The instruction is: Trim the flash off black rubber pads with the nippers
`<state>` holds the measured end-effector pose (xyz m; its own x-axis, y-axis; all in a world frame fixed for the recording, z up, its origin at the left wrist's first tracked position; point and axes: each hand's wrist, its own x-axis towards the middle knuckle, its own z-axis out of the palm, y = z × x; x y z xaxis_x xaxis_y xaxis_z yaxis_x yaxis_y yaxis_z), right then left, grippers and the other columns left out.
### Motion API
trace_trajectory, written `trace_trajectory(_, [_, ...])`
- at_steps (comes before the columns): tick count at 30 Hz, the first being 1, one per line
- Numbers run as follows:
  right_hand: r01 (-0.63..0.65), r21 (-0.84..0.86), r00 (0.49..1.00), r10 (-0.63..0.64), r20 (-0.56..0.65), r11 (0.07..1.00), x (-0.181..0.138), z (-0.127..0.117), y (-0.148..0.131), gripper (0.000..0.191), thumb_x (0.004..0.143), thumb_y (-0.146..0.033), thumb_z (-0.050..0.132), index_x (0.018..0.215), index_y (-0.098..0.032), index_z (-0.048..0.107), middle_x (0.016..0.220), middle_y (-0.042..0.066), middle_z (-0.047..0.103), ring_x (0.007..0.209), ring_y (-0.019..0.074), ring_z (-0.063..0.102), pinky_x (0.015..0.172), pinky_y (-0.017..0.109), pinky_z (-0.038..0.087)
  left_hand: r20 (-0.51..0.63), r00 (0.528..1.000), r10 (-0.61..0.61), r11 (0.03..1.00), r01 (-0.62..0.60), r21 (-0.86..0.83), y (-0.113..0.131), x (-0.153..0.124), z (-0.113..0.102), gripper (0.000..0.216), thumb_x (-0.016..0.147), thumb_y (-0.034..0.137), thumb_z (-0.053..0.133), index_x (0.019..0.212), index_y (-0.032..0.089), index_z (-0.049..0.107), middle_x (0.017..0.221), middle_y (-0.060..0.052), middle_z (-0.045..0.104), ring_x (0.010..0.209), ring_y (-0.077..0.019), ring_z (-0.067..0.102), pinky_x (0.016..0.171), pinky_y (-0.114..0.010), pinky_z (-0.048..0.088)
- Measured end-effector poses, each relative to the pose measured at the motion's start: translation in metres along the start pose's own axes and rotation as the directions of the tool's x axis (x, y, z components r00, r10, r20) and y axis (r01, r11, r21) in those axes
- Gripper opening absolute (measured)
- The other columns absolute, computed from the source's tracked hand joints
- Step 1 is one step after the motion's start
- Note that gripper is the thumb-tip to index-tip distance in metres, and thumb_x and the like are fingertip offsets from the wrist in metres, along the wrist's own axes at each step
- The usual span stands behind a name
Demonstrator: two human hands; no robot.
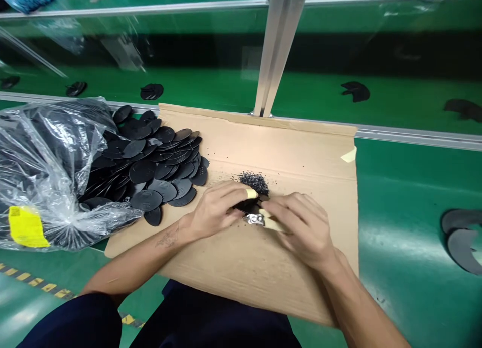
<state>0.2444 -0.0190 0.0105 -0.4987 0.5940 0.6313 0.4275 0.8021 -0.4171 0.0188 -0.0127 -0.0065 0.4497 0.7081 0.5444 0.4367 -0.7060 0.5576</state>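
My left hand [216, 210] pinches a flat black disc [247, 205], with a pale yellow wrap on one fingertip. Most of the disc is covered by fingers. Close against its near edge, my right hand [307, 227] is closed around a small shiny metal tool [255, 219]; its exact kind is too blurred to make out. Pale yellow wrapping also shows at the right fingers. Just beyond both hands lies a small heap of black scraps [253, 181] on the cardboard sheet [226, 267]. Left of my left hand, many oval black discs [161, 172] are piled loosely.
A clear plastic bag [48, 162] with a yellow label [28, 226] holds more black pieces at the left. A metal post [278, 51] rises behind the cardboard. Curved dark pieces [465, 242] lie on the green surface at right.
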Motion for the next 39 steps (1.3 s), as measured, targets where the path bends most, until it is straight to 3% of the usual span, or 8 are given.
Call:
trace_trajectory(3, [0.038,0.026,0.999,-0.038,0.01,0.999,0.0,0.0,-0.005,0.018,0.103,-0.005,0.058,0.117,-0.015,0.065,0.096,0.009,0.072,0.081,0.0225,0.067,0.064,0.035,0.05,0.073,0.996,0.057,0.979,-0.07,0.193,-0.002,-0.001,-0.001,0.02,0.094,0.011,0.058,0.111,0.017,0.067,0.098,-0.009,0.075,0.089,-0.0202,0.069,0.078,-0.035,0.059])
trace_trajectory(5, [-0.031,0.177,0.999,0.035,-0.021,0.984,0.001,-0.003,-0.005,0.02,0.101,-0.01,0.062,0.121,-0.016,0.064,0.1,0.01,0.071,0.086,0.0237,0.068,0.067,0.036,0.054,0.044,0.999,0.027,0.987,-0.034,0.157,-0.003,-0.001,0.0,0.021,0.094,0.008,0.056,0.11,0.016,0.066,0.096,-0.008,0.074,0.087,-0.0189,0.069,0.077,-0.033,0.058])
trace_trajectory(9, [-0.185,0.169,0.974,0.204,-0.101,0.968,0.002,-0.011,0.008,0.025,0.098,-0.012,0.067,0.121,-0.021,0.067,0.103,0.009,0.07,0.089,0.0246,0.068,0.071,0.037,0.056,-0.023,0.985,-0.168,0.975,0.163,-0.148,-0.002,0.001,-0.001,0.019,0.093,0.01,0.059,0.11,0.017,0.065,0.096,-0.006,0.073,0.089,-0.0154,0.07,0.078,-0.026,0.058])
trace_trajectory(12, [-0.173,0.037,0.985,0.174,-0.024,0.984,-0.001,-0.014,0.02,0.02,0.1,-0.015,0.063,0.119,-0.019,0.067,0.1,0.01,0.069,0.087,0.025,0.067,0.071,0.037,0.054,0.044,0.954,-0.297,0.875,0.29,-0.388,0.0,0.001,0.0,0.02,0.092,0.011,0.062,0.111,0.017,0.064,0.101,-0.005,0.073,0.092,-0.0142,0.072,0.08,-0.023,0.059])
trace_trajectory(16, [-0.138,0.017,0.99,0.137,0.043,0.99,-0.002,-0.012,0.022,0.018,0.103,-0.017,0.061,0.12,-0.018,0.067,0.102,0.01,0.07,0.088,0.0241,0.067,0.071,0.035,0.053,0.073,0.949,-0.307,0.78,0.295,-0.551,0.002,0.0,0.0,0.019,0.093,0.015,0.065,0.112,0.018,0.064,0.101,-0.005,0.072,0.092,-0.0131,0.072,0.082,-0.022,0.06])
trace_trajectory(28, [-0.055,-0.205,0.997,0.065,0.041,0.977,-0.001,-0.016,0.014,0.01,0.106,-0.013,0.062,0.11,-0.016,0.07,0.095,0.006,0.074,0.072,0.0188,0.064,0.061,0.033,0.049,0.077,0.945,-0.317,0.795,0.309,-0.523,0.004,-0.001,0.002,0.016,0.092,0.016,0.067,0.107,0.017,0.066,0.099,-0.005,0.073,0.092,-0.0149,0.072,0.081,-0.024,0.06])
trace_trajectory(35, [-0.126,0.0,0.992,0.126,0.021,0.992,-0.002,-0.013,0.012,0.012,0.106,-0.012,0.061,0.111,-0.016,0.07,0.099,0.008,0.074,0.082,0.02,0.071,0.067,0.031,0.056,0.06,0.955,-0.289,0.825,0.281,-0.49,0.004,0.0,-0.002,0.018,0.093,0.02,0.069,0.11,0.018,0.067,0.099,-0.006,0.074,0.092,-0.015,0.071,0.079,-0.024,0.057])
trace_trajectory(39, [-0.144,0.003,0.988,0.144,0.056,0.99,-0.002,-0.013,0.014,0.015,0.105,-0.012,0.06,0.114,-0.018,0.071,0.101,0.008,0.074,0.084,0.0209,0.072,0.069,0.032,0.057,0.049,0.965,-0.256,0.87,0.253,-0.423,0.002,0.001,-0.004,0.019,0.092,0.023,0.07,0.111,0.018,0.068,0.1,-0.007,0.075,0.094,-0.0167,0.071,0.084,-0.028,0.057])
